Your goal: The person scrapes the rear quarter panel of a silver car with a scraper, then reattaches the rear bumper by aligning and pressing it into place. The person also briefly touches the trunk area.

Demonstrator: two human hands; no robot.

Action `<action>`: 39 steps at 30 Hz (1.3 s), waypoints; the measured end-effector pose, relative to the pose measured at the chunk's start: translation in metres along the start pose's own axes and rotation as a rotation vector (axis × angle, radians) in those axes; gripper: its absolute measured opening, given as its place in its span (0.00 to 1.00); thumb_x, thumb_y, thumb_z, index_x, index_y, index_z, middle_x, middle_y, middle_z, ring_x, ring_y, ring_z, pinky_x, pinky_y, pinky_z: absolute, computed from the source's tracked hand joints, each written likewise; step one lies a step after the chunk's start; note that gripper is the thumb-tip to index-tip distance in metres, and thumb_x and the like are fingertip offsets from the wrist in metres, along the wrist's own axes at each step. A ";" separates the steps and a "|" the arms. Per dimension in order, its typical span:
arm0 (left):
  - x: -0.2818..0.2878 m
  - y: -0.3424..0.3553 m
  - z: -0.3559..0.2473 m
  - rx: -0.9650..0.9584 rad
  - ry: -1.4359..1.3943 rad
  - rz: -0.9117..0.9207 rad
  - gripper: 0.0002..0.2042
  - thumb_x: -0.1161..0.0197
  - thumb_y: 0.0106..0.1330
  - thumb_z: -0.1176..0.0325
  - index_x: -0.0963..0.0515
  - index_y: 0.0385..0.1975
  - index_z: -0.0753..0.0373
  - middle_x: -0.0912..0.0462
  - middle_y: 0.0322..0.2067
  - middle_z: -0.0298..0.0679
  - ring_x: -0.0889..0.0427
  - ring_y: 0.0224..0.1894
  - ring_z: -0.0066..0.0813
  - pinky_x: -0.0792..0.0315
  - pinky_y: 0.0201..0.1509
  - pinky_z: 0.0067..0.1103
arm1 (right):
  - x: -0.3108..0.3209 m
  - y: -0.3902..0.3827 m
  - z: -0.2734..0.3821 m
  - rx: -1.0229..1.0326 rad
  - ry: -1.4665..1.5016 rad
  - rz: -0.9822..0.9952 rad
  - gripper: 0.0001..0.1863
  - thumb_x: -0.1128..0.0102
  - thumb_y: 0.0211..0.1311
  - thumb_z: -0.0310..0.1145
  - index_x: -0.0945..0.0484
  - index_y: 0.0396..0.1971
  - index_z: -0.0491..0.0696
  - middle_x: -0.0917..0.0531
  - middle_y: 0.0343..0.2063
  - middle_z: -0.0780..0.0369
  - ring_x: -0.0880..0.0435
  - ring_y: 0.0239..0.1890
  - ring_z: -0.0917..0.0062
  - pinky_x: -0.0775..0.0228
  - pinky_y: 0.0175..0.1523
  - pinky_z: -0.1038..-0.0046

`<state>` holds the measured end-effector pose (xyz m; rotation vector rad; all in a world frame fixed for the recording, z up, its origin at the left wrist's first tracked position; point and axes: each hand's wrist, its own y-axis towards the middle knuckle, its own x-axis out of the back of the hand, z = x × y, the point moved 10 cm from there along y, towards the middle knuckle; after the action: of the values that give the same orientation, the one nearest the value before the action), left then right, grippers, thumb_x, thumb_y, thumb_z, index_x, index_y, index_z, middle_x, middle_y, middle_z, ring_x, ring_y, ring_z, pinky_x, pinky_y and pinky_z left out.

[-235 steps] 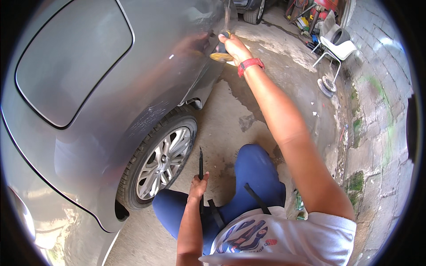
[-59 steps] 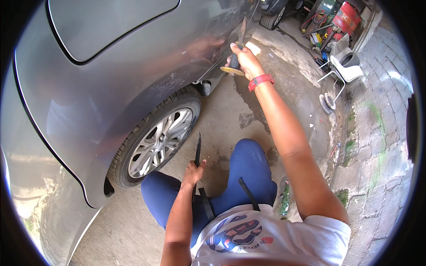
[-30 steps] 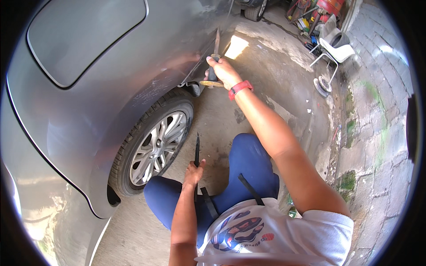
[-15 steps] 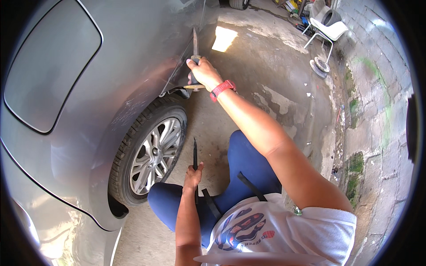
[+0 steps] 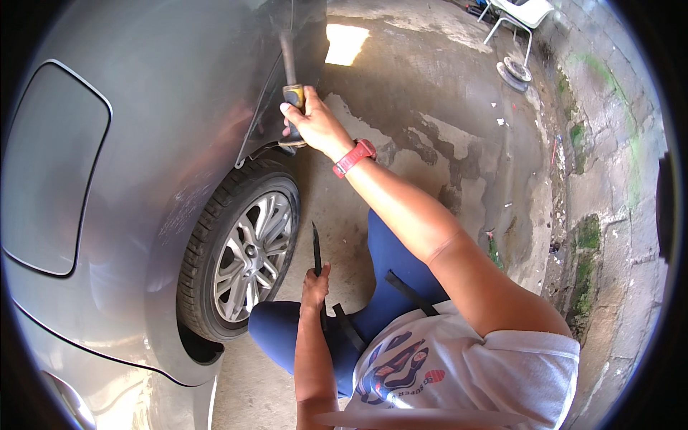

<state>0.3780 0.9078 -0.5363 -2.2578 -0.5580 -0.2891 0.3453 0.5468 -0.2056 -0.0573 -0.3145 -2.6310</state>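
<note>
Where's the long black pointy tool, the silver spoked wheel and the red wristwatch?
Long black pointed tool (image 5: pixel 317 249), head view: upper shaft.
Silver spoked wheel (image 5: pixel 250 251), head view: centre hub.
Red wristwatch (image 5: pixel 350 160), head view: strap.

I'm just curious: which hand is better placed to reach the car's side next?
Probably the right hand: it is stretched out beside the car, gripping a tool with a yellow-and-black handle. The left hand is nearer the body, by the left knee, holding a thin black tool.
</note>
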 end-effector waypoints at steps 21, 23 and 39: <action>0.001 -0.007 0.002 0.054 -0.051 0.034 0.27 0.32 0.77 0.42 0.22 0.39 0.68 0.25 0.23 0.31 0.27 0.20 0.22 0.29 0.25 0.24 | 0.008 0.009 -0.020 -0.002 -0.052 -0.252 0.20 0.44 0.85 0.43 0.36 0.58 0.44 0.14 0.30 0.59 0.10 0.29 0.71 0.17 0.36 0.63; 0.000 -0.007 0.000 0.058 -0.050 0.031 0.27 0.32 0.77 0.43 0.22 0.39 0.67 0.25 0.23 0.31 0.26 0.21 0.22 0.29 0.25 0.24 | -0.004 0.012 -0.017 0.038 -0.188 -0.136 0.20 0.44 0.85 0.43 0.36 0.59 0.44 0.14 0.30 0.58 0.10 0.28 0.70 0.17 0.36 0.62; -0.004 -0.005 0.001 0.045 -0.015 0.034 0.26 0.32 0.77 0.43 0.22 0.39 0.68 0.24 0.23 0.33 0.24 0.22 0.24 0.27 0.27 0.26 | -0.002 0.006 0.010 -0.011 -0.162 -0.078 0.23 0.47 0.84 0.44 0.38 0.56 0.37 0.14 0.46 0.32 0.14 0.53 0.34 0.22 0.59 0.44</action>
<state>0.3719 0.9100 -0.5353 -2.2248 -0.5287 -0.2410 0.3499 0.5452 -0.1951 -0.2683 -0.3644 -2.7117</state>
